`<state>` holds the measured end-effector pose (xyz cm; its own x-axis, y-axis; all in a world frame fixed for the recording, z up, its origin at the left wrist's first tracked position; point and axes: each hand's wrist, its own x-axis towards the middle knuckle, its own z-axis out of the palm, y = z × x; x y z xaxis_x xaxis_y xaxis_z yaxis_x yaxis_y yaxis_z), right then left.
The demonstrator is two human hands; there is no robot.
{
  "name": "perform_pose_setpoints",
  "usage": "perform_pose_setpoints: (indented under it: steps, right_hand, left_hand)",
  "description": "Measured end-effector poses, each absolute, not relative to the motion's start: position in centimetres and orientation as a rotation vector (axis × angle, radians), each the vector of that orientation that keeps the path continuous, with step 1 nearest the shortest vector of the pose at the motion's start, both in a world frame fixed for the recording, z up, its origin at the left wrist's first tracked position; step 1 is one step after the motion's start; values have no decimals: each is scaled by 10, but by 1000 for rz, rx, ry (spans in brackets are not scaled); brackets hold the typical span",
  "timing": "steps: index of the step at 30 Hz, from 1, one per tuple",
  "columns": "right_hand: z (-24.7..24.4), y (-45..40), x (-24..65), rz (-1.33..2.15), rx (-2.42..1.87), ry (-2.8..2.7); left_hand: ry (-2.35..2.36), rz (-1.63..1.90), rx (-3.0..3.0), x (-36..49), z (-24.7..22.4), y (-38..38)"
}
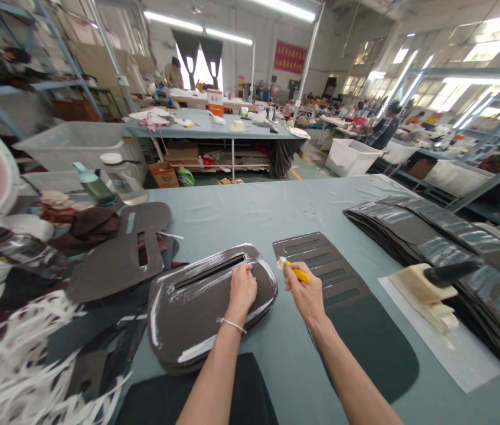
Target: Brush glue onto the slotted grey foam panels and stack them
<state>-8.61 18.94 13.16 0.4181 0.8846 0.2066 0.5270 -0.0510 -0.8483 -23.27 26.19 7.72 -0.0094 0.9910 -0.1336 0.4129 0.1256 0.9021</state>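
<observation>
A stack of dark grey panels (pixel 205 319) with rounded corners lies in front of me, white glue streaked along its edges and beside its long slot. My left hand (pixel 244 286) rests on the top panel at the slot's right end, fingers curled together; what they pinch, if anything, is hidden. My right hand (pixel 306 292) is closed around the yellow handle of a small brush (pixel 299 273), whose bristles carry white glue. The brush is held in the air between the stack and a slotted dark panel (pixel 365 330) lying flat on the right.
A glue container with a black-handled tool (pixel 427 289) sits on a white sheet (pixel 475 360). Behind it are piled dark panels (pixel 391 224). White strips (pixel 46 360), cut pieces (pixel 112 265) and bottles (pixel 123 180) crowd the left. Another blue table (pixel 258 127) stands beyond.
</observation>
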Motion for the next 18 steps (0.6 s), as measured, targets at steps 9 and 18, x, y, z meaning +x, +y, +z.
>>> perform_pose_setpoints:
  steps: [9,18]
  right_hand:
    - [114,200,-106,505,-1626,-1286]
    - [121,194,-134,775,-1398,-1175]
  left_hand:
    - [1515,889,1345,-236,88,263]
    - [1455,1018,1141,-242,92,258]
